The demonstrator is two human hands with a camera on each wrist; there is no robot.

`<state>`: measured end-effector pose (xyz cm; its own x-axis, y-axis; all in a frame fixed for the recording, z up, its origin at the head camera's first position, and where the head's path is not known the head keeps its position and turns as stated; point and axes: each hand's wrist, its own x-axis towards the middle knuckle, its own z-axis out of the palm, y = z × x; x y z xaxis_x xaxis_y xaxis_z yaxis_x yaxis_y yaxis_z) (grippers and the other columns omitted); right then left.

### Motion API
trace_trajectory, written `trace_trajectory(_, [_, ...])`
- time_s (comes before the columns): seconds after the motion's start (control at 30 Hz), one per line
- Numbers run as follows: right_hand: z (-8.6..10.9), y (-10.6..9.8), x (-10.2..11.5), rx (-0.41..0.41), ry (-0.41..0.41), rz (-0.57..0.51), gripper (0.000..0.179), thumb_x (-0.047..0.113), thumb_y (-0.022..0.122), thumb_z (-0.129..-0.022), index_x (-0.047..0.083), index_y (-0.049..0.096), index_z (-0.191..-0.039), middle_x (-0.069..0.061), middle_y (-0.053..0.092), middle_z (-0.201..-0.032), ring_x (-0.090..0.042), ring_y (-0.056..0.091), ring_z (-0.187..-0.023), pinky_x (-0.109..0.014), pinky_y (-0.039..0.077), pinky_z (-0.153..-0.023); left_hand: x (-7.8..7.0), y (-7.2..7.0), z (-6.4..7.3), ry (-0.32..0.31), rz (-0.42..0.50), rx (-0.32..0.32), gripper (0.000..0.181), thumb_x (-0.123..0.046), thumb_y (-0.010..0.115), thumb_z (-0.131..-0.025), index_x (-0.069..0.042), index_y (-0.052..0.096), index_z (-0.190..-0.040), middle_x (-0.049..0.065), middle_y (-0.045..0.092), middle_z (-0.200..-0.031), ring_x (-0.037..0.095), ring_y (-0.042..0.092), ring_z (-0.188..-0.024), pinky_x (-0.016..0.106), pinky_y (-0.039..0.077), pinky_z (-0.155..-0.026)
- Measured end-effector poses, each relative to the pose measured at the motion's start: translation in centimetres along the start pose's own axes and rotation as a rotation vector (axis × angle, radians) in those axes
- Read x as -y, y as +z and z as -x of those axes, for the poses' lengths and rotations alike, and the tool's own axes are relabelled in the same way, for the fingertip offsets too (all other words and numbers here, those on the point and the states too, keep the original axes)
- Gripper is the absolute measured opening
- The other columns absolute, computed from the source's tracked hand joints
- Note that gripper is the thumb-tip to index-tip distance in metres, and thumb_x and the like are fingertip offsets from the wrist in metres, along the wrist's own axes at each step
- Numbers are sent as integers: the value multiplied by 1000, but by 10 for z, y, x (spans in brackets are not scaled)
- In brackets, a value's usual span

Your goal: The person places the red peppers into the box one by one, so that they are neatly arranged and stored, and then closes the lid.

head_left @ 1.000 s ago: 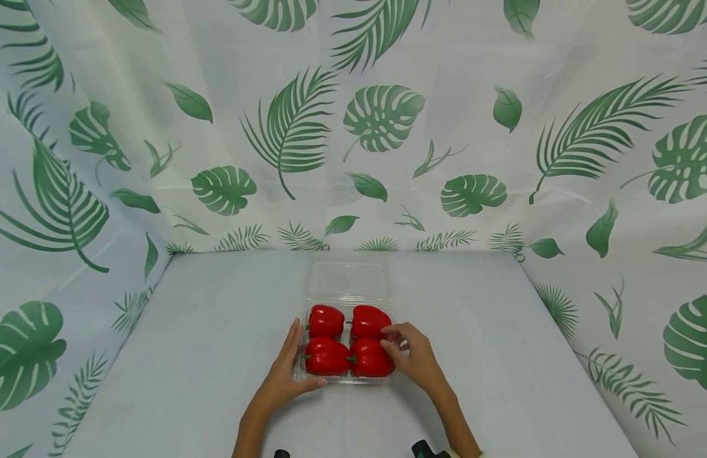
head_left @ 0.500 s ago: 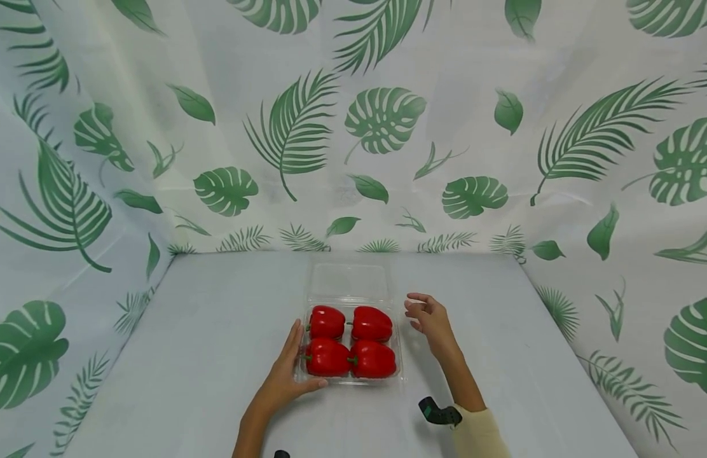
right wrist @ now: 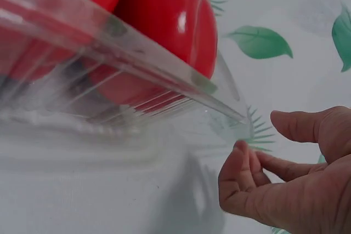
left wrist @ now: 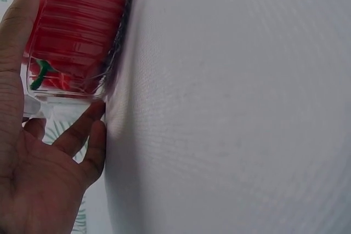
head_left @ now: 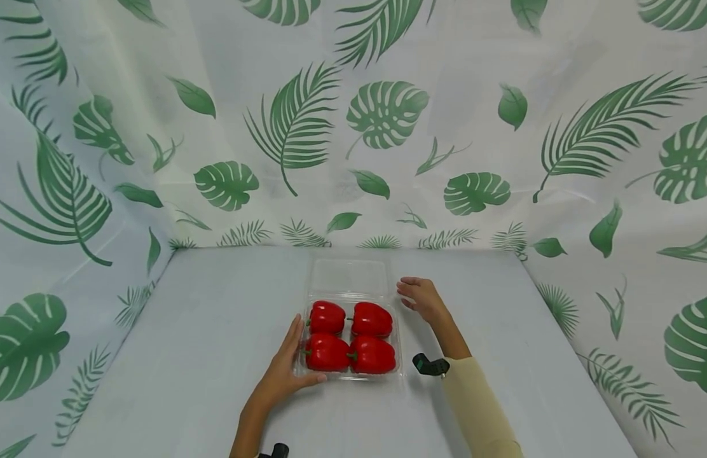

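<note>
A clear plastic clamshell box (head_left: 359,376) stands on the table with its lid (head_left: 350,277) folded back. Several red bell peppers (head_left: 373,355) with green stems sit inside. My left hand (head_left: 281,376) rests at the box's front left corner, its straight fingers along the left side and its thumb by the front edge. In the left wrist view, a pepper (left wrist: 82,20) shows through the ribbed wall beside that hand. My right hand (head_left: 423,299), holding nothing, hovers just right of the lid. In the right wrist view, its fingers (right wrist: 236,182) bend loosely near the lid's clear edge.
The white table (head_left: 233,299) extends around the box. Behind and beside it hangs a white cloth (head_left: 405,51) printed with green leaves. Black wrist devices (head_left: 430,364) show on both forearms.
My right hand has left the front right pepper, swung out to the right, then moved up and slightly inward beside the lid. The left hand and the peppers have stayed in place.
</note>
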<state>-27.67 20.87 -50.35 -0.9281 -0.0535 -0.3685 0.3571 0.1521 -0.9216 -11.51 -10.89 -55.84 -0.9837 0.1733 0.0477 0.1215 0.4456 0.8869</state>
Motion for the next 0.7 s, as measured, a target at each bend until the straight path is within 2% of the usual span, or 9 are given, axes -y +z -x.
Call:
trace_trajectory(0.27, [-12,5,-5,-5,-37,-17,45,11,55,-99,-8,46,-139,-26,51,-137,-27,55,-114,-47,45,-109,-1,-3,-1,15,8,2,117,-42,86,-70,-16,14,-158,0,6,-166,31,15,-151,54,32,-114])
trace_trajectory(0.4, [-12,5,-4,-42,-81,-18,44,8,57,-97,-5,49,-137,-20,59,-123,-23,56,-104,-42,50,-101,-2,-3,-2,21,10,-4,116,-43,85,-70,-16,14,-158,0,6,-166,32,15,-151,55,32,-114])
trace_trajectory(0.53, [-8,3,-3,-63,-139,-1,43,5,58,-94,-1,50,-136,-7,62,-106,-27,58,-102,-39,53,-93,-2,-2,-2,10,5,-4,116,-46,84,-70,-16,14,-158,0,7,-166,32,15,-151,56,32,-114])
trace_trajectory(0.7, [2,1,-2,-54,-256,30,37,6,60,-94,1,52,-130,-1,62,-97,-31,60,-102,-43,54,-95,-1,-1,-1,0,2,-7,116,-49,83,-70,-16,15,-158,0,8,-166,32,15,-151,58,32,-113])
